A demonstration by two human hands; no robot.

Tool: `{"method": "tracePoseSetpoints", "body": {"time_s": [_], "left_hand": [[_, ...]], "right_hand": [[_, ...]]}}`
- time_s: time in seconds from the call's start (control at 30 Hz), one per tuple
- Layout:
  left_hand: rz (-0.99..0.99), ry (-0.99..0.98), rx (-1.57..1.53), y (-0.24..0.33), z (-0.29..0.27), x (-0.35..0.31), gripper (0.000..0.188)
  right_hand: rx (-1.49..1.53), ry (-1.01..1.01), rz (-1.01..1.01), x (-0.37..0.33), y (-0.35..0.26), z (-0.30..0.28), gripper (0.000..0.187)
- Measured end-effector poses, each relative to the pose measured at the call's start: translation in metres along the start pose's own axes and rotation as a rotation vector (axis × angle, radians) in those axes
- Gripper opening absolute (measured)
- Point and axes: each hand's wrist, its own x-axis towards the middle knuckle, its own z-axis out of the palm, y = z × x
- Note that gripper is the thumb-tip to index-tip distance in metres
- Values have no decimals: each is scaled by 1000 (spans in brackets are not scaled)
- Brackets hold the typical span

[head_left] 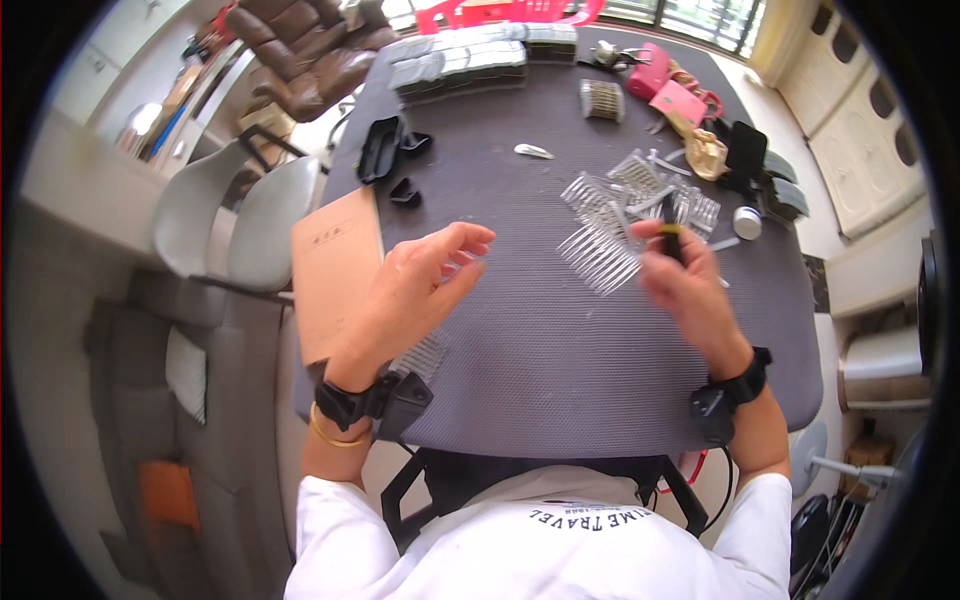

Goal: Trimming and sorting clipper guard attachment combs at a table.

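Observation:
My right hand (695, 290) is closed around a slim black tool with a yellow band (670, 229); its exact kind is unclear. Beneath and beyond it lies a loose pile of clear plastic hair combs (600, 255), their teeth pointing various ways. My left hand (425, 275) hovers over the table's left half, fingers loosely bent, with a gap to the thumb and nothing visible in it. Partly hidden by the left wrist is another clear toothed piece (425, 355). A white hair clip (533, 151) sits alone beyond both hands.
A tan folder (335, 270) overhangs the grey table's (540, 370) left edge. Black holders (380, 150) stand beyond it, with stacked packs (460, 70) at the far end. A wire spool (601, 100), pink items (680, 100), a black phone (745, 150) and a small white jar (747, 222) line the right.

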Motion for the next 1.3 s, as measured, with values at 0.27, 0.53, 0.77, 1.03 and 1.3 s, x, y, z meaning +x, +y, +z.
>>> {"method": "tracePoseSetpoints", "body": {"time_s": [0.27, 0.53, 0.77, 1.03, 1.3], "left_hand": [[-96, -166, 316, -3, 5, -47, 50], [-367, 70, -750, 37, 6, -3, 32], [-273, 128, -1278, 41, 65, 42, 39], [-318, -79, -1206, 25, 81, 58, 38], [-68, 50, -976, 23, 74, 42, 40]], "right_hand": [[-14, 71, -96, 10, 26, 4, 16], [-15, -437, 63, -28, 26, 38, 38], [-43, -380, -9, -30, 25, 41, 50], [87, -235, 107, -12, 28, 24, 38], [-1, -265, 225, -4, 25, 19, 31]]}}
